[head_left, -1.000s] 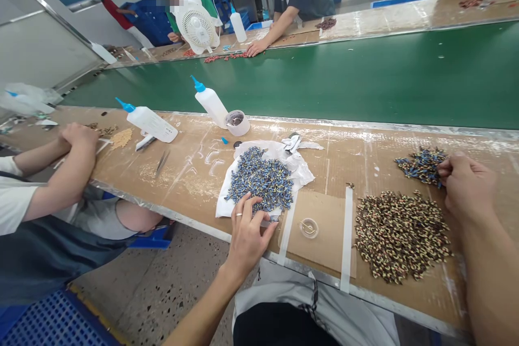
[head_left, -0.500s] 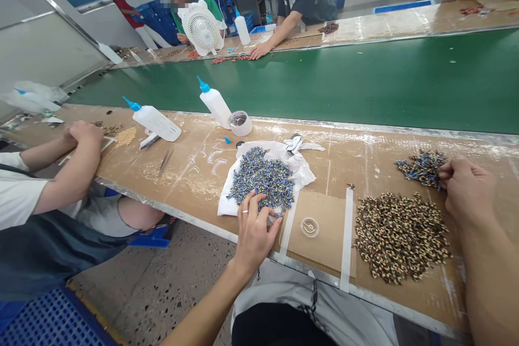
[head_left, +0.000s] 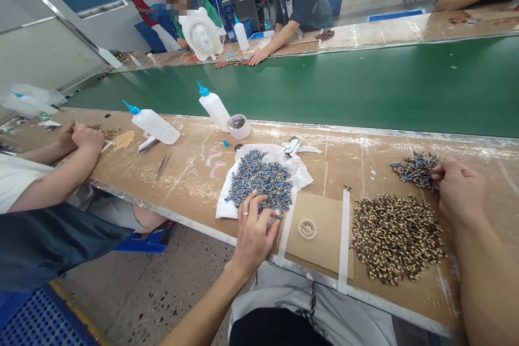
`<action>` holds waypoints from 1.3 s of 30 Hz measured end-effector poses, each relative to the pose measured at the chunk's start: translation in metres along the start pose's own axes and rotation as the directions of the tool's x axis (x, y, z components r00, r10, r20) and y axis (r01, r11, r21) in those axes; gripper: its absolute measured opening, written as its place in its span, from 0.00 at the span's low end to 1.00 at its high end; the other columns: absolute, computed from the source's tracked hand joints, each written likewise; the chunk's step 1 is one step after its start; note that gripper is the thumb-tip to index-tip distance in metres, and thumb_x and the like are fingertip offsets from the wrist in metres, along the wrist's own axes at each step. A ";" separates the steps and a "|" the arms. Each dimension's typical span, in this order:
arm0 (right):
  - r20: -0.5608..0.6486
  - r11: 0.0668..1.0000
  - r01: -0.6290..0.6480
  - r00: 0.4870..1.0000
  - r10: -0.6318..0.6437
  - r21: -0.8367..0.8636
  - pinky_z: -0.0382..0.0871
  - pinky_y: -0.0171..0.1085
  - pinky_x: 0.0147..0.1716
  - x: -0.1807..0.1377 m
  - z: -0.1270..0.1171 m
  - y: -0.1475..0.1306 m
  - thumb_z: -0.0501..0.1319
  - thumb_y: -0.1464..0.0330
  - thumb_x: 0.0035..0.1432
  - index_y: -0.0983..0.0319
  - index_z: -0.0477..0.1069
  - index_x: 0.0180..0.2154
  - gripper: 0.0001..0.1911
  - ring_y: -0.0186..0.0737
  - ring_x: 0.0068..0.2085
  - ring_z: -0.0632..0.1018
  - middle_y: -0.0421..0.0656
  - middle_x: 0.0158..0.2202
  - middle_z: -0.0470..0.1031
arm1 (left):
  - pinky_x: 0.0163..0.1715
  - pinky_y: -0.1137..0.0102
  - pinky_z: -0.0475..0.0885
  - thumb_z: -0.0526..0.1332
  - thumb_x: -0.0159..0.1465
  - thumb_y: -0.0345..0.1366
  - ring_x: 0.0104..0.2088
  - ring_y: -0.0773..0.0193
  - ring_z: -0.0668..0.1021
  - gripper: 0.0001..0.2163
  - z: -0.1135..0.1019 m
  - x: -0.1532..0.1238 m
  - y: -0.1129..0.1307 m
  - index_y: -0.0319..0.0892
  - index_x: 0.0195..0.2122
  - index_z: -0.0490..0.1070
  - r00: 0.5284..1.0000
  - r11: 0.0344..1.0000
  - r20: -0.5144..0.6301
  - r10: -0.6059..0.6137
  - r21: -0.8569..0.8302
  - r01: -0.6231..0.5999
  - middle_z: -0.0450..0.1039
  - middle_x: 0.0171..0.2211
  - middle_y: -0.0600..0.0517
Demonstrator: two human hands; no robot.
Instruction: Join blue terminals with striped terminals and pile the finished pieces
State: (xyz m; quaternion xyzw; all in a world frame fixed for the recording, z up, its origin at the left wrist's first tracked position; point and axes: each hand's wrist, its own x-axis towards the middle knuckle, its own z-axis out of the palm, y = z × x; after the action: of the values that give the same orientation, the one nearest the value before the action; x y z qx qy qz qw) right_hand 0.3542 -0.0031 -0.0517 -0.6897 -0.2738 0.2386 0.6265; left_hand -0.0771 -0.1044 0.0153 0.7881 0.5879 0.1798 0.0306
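My left hand [head_left: 254, 232], a ring on one finger, rests on the near edge of a heap of small blue-grey parts [head_left: 261, 179] lying on a white plastic sheet [head_left: 302, 172]; its fingers are curled and pinched into the parts. My right hand [head_left: 458, 190] is closed at the edge of a smaller pile of blue parts [head_left: 413, 167], fingertips pinched on something I cannot make out. A big heap of brown-and-cream parts [head_left: 395, 238] lies between my arms. A small clear dish [head_left: 307, 228] sits on a taped cardboard pad [head_left: 320, 232].
Two white squeeze bottles with blue tips [head_left: 156, 125] [head_left: 214, 108] and a tape roll [head_left: 239, 125] stand by the green conveyor belt [head_left: 365, 84]. A co-worker's hands [head_left: 81, 138] work at my left. Other people and a small fan [head_left: 201, 35] are across the belt.
My left hand has curled its fingers deeper into the blue-grey heap. My right hand stays at the small blue pile. The co-worker's hands have shifted slightly.
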 end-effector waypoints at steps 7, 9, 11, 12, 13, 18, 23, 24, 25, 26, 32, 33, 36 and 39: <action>0.002 1.000 -0.007 1.000 0.007 -0.013 0.51 0.30 0.16 0.001 0.001 0.000 0.59 0.63 0.52 0.64 0.68 0.21 0.14 0.28 0.17 0.62 0.36 0.17 0.65 | 0.59 0.47 0.59 0.62 0.61 0.28 0.62 0.46 0.58 0.03 0.000 0.005 0.001 0.42 0.36 0.70 0.999 0.999 0.018 0.039 0.001 -0.039 0.64 0.53 0.44; 0.003 1.000 -0.006 1.000 0.006 -0.015 0.50 0.30 0.16 0.001 0.001 0.000 0.59 0.62 0.52 0.64 0.68 0.20 0.14 0.28 0.17 0.62 0.36 0.17 0.65 | 0.59 0.48 0.59 0.61 0.62 0.28 0.62 0.46 0.58 0.03 0.000 0.004 0.002 0.42 0.36 0.70 0.998 0.999 0.026 0.054 -0.001 -0.054 0.63 0.53 0.43; 0.001 1.000 -0.005 1.000 0.005 -0.019 0.50 0.31 0.16 0.001 0.001 0.000 0.59 0.61 0.52 0.64 0.68 0.21 0.14 0.28 0.17 0.62 0.36 0.17 0.65 | 0.59 0.49 0.59 0.60 0.64 0.28 0.62 0.47 0.58 0.02 0.001 0.001 0.004 0.42 0.36 0.70 0.997 0.998 0.041 0.069 -0.006 -0.069 0.63 0.53 0.44; -0.001 1.000 -0.005 1.000 0.005 -0.021 0.50 0.31 0.16 0.002 0.001 0.001 0.59 0.61 0.52 0.64 0.68 0.20 0.15 0.28 0.17 0.62 0.36 0.17 0.65 | 0.59 0.50 0.60 0.59 0.64 0.29 0.62 0.47 0.58 0.02 0.002 0.000 0.005 0.41 0.36 0.70 0.997 0.998 0.046 0.069 -0.010 -0.069 0.64 0.53 0.44; -0.002 1.000 -0.004 1.000 0.004 -0.023 0.50 0.31 0.16 0.002 0.000 0.001 0.59 0.61 0.52 0.64 0.69 0.20 0.15 0.28 0.17 0.62 0.36 0.17 0.65 | 0.58 0.51 0.61 0.59 0.64 0.29 0.61 0.48 0.59 0.02 0.002 -0.002 0.006 0.41 0.36 0.70 0.997 0.998 0.047 0.060 -0.012 -0.060 0.64 0.52 0.44; 0.001 1.000 0.009 1.000 -0.009 -0.028 0.50 0.30 0.16 0.004 0.000 0.004 0.58 0.62 0.53 0.64 0.69 0.20 0.15 0.28 0.17 0.62 0.36 0.16 0.65 | 0.45 0.57 0.67 0.59 0.66 0.31 0.45 0.53 0.68 0.03 0.004 -0.005 0.006 0.43 0.37 0.72 0.998 1.000 0.057 0.001 -0.003 -0.001 0.67 0.44 0.47; 0.006 1.000 0.018 1.000 -0.018 -0.026 0.51 0.30 0.17 0.003 0.000 0.004 0.58 0.63 0.53 0.64 0.69 0.21 0.14 0.28 0.18 0.62 0.36 0.16 0.65 | 0.41 0.61 0.66 0.56 0.68 0.30 0.39 0.56 0.69 0.05 0.005 -0.005 0.002 0.43 0.39 0.71 0.989 0.999 0.136 0.052 -0.009 -0.051 0.69 0.36 0.49; 0.009 1.000 0.016 1.000 -0.016 -0.023 0.51 0.30 0.17 0.003 0.000 0.004 0.58 0.63 0.53 0.64 0.69 0.21 0.14 0.28 0.18 0.62 0.36 0.16 0.65 | 0.41 0.61 0.65 0.55 0.68 0.30 0.39 0.57 0.69 0.05 0.005 -0.005 0.002 0.43 0.39 0.70 0.988 0.998 0.142 0.059 -0.009 -0.059 0.69 0.36 0.50; 0.009 1.000 0.016 1.000 -0.016 -0.022 0.51 0.30 0.17 0.003 0.000 0.003 0.58 0.63 0.53 0.64 0.69 0.21 0.14 0.28 0.18 0.62 0.36 0.16 0.65 | 0.41 0.61 0.65 0.55 0.68 0.29 0.39 0.57 0.69 0.05 0.006 -0.006 0.002 0.43 0.39 0.70 0.987 0.998 0.146 0.062 -0.007 -0.061 0.69 0.36 0.50; 0.007 1.000 0.016 1.000 -0.016 -0.022 0.51 0.30 0.17 0.003 0.000 0.003 0.58 0.63 0.53 0.64 0.69 0.21 0.14 0.28 0.18 0.62 0.36 0.16 0.65 | 0.41 0.62 0.65 0.55 0.68 0.29 0.39 0.57 0.69 0.05 0.006 -0.005 0.002 0.43 0.39 0.70 0.987 0.998 0.148 0.058 -0.001 -0.059 0.70 0.36 0.50; -0.002 0.999 0.023 1.000 -0.023 -0.030 0.53 0.30 0.19 0.003 0.001 0.003 0.58 0.63 0.52 0.64 0.69 0.20 0.14 0.29 0.19 0.63 0.37 0.17 0.65 | 0.39 0.61 0.63 0.57 0.66 0.27 0.39 0.55 0.69 0.04 0.005 -0.003 0.007 0.40 0.34 0.67 0.978 0.999 0.208 0.006 0.050 -0.017 0.70 0.35 0.49; -0.004 0.999 0.024 1.000 -0.024 -0.032 0.53 0.30 0.19 0.003 0.001 0.003 0.59 0.63 0.52 0.64 0.69 0.20 0.14 0.29 0.19 0.63 0.37 0.17 0.65 | 0.39 0.61 0.63 0.56 0.67 0.27 0.39 0.55 0.68 0.04 0.005 -0.002 0.007 0.40 0.34 0.66 0.975 0.999 0.220 0.001 0.050 -0.013 0.70 0.36 0.49; 0.000 0.999 0.023 1.000 -0.023 -0.035 0.53 0.31 0.19 0.003 0.002 0.003 0.59 0.62 0.53 0.64 0.69 0.20 0.15 0.30 0.20 0.64 0.37 0.18 0.66 | 0.40 0.62 0.62 0.55 0.67 0.27 0.38 0.55 0.68 0.05 0.005 -0.003 0.007 0.40 0.34 0.65 0.971 1.000 0.238 -0.001 0.027 -0.006 0.69 0.35 0.49; 0.003 0.999 0.023 1.000 -0.023 -0.036 0.54 0.32 0.20 0.002 0.002 0.003 0.58 0.62 0.54 0.64 0.69 0.20 0.15 0.30 0.20 0.64 0.37 0.18 0.65 | 0.39 0.63 0.62 0.53 0.68 0.26 0.37 0.56 0.67 0.06 0.009 -0.007 0.006 0.40 0.33 0.64 0.973 1.000 0.232 0.004 0.007 -0.006 0.68 0.35 0.49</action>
State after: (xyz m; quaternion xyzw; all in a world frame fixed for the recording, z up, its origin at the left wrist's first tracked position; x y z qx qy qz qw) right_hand 0.3543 -0.0003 -0.0549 -0.6973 -0.2868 0.2272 0.6164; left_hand -0.0702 -0.1111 0.0072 0.8053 0.5790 0.0843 0.0958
